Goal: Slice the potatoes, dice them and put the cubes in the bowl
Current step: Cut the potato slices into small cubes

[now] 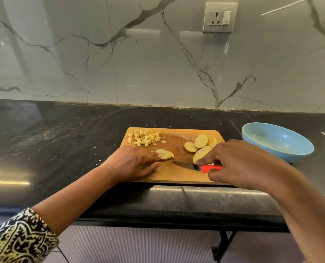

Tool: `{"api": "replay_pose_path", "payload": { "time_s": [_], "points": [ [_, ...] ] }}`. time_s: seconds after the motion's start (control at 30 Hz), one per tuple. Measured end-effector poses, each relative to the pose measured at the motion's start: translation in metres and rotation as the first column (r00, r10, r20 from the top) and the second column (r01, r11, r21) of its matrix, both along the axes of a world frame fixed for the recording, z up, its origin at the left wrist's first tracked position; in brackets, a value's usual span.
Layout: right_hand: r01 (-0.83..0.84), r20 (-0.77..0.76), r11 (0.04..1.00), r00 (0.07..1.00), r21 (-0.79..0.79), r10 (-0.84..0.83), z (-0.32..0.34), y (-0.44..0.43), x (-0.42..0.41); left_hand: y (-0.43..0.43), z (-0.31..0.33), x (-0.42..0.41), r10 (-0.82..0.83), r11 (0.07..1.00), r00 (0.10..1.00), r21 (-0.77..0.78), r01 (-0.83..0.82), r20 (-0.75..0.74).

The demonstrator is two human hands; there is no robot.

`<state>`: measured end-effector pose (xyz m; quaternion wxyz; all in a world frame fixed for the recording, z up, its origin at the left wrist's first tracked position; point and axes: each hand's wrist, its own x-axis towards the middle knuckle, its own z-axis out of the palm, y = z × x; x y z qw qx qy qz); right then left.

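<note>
**Slices under the left fingers, knife at the right hand**

Black stone counter (62, 133) runs under a grey-veined marble wall with a socket plate (220, 17) high on the right. On the counter, near its front edge, lies a wooden cutting board (174, 173). A light blue bowl (277, 143) sits just beside the board's right end; nothing can be made out inside it.

At the board's far left corner is a heap of potato cubes (145, 138). Toward the far right lies a spread of round potato slices (200, 144), overlapping one another and partly hidden by the right hand.

The left hand (133, 163) rests palm down on the board's left part, fingers curled loosely. Its fingertips touch a small stack of slices (165, 154) lying just beyond and to the right of them; the fingers press on the stack rather than closing round it.

The knife (194, 166) lies across the board's middle, blade pointing left toward the stack, tip short of it and apart from the left hand. The right hand (239, 164) is on the red handle, thumb and forefinger pinching it where it meets the blade. Whether the other fingers wrap the handle cannot be told, since the back of the hand covers them.

A patterned black-and-cream sleeve (19, 238) shows at the lower left.
</note>
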<state>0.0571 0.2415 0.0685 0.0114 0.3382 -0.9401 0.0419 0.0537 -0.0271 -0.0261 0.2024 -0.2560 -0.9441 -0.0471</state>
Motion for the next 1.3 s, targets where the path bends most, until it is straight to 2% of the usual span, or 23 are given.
{"api": "replay_pose_path", "payload": {
  "time_s": [0.23, 0.4, 0.57, 0.73, 0.93, 1.07, 1.3],
  "points": [
    [0.005, -0.050, 0.983, 0.999, -0.186, -0.015, -0.023, -0.029, -0.011, -0.001, 0.001, 0.005, 0.049, 0.999, 0.996, -0.006, -0.050, -0.072],
    [-0.023, -0.002, 0.984, 1.000, -0.179, 0.023, -0.039, -0.043, -0.021, -0.001, 0.002, 0.004, 0.062, 0.997, 0.997, -0.037, -0.063, -0.048],
    [-0.048, -0.097, 0.995, 0.995, -0.092, 0.039, -0.045, -0.060, -0.020, 0.001, 0.004, 0.003, 0.048, 0.997, 0.997, -0.050, -0.051, -0.065],
    [-0.077, -0.116, 0.993, 0.991, -0.086, 0.067, -0.050, -0.043, -0.006, 0.000, 0.002, 0.000, 0.063, 0.994, 0.997, -0.087, -0.066, -0.034],
    [-0.032, -0.060, 0.997, 0.998, -0.067, 0.028, -0.035, -0.009, 0.007, 0.000, 0.002, -0.001, 0.132, 0.990, 0.990, -0.059, -0.129, 0.055],
    [-0.001, -0.036, 0.995, 0.999, -0.095, -0.002, -0.028, 0.003, 0.010, -0.011, 0.002, -0.008, 0.144, 0.982, 0.974, 0.093, -0.162, 0.174],
    [0.137, 0.014, 0.970, 0.990, -0.203, -0.137, -0.037, 0.019, 0.011, -0.008, 0.026, -0.044, 0.078, 0.996, 0.901, 0.000, -0.087, 0.427]
  ]
}}
